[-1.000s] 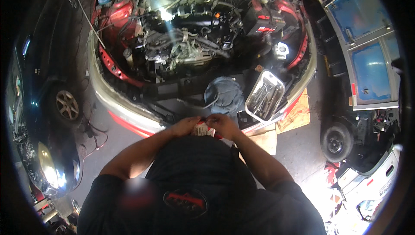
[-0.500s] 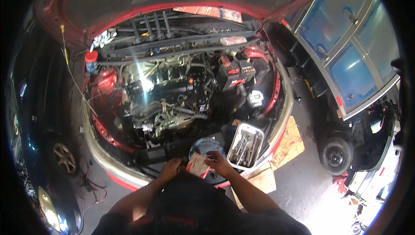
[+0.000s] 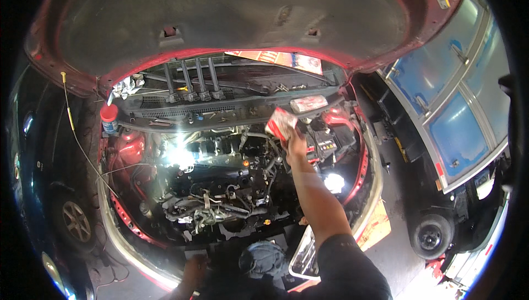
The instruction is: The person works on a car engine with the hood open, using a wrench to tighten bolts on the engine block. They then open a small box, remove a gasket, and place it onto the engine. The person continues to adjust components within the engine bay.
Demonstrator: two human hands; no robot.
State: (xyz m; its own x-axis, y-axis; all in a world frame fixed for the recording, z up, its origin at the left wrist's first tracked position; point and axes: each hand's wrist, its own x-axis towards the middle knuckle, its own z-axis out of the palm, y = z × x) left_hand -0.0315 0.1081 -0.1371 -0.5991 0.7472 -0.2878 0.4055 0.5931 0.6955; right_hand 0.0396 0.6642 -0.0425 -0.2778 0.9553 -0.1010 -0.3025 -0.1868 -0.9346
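Note:
My right hand (image 3: 295, 144) grips a small red-and-white box (image 3: 281, 123), raised above the right part of the engine bay beside the battery (image 3: 330, 140). A pale packet (image 3: 308, 103) lies on the cowl just beyond it. My left hand (image 3: 195, 267) is low at the front of the bay, dim and blurred, so its fingers are unclear. To its right sit a blue-grey cloth bundle (image 3: 262, 258) and a metal tray of tools (image 3: 302, 261), partly behind my right arm. The engine (image 3: 220, 201) is exposed, with a bright glare at its upper left.
The raised red hood (image 3: 231, 7) spans the top. A red-lidded jar (image 3: 109, 121) stands at the left rear. A dark car (image 3: 49, 206) flanks the left. Blue panels (image 3: 457, 123) and a wheel (image 3: 430, 236) are at right. Cardboard (image 3: 374, 225) lies on the floor.
My right hand has carried the box up and forward across the engine bay. My left hand parted from it and dropped lower in view. More hood shows as the camera tilted up.

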